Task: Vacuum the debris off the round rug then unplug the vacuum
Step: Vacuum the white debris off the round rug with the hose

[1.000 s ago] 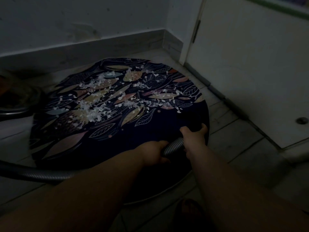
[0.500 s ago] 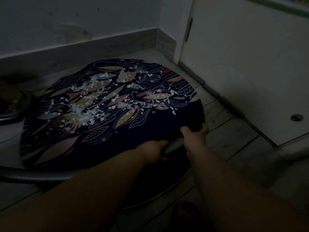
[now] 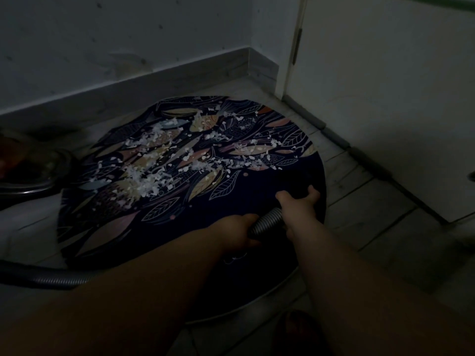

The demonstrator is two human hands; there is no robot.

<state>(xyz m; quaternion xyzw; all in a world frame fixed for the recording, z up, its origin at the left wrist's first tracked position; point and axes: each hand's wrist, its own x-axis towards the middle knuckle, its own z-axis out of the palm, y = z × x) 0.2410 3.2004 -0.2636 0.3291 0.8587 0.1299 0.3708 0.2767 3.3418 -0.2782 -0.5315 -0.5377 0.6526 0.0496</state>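
Dim light falls on a round rug (image 3: 190, 201) of deep navy, near black, patterned with outlined leaves and fish in cream, dusty pink and pale blue, with a touch of orange-red at its upper right edge. White debris (image 3: 154, 181) flecks the patterned upper half; the lower right part reads plain dark. A ribbed hose (image 3: 267, 222), centre right, gleams silver-grey. The floor (image 3: 372, 214) shows pale grey wood-grain planks, the skirting (image 3: 154, 83) matches, and the wall (image 3: 128, 34) and door (image 3: 385, 86) are off-white.
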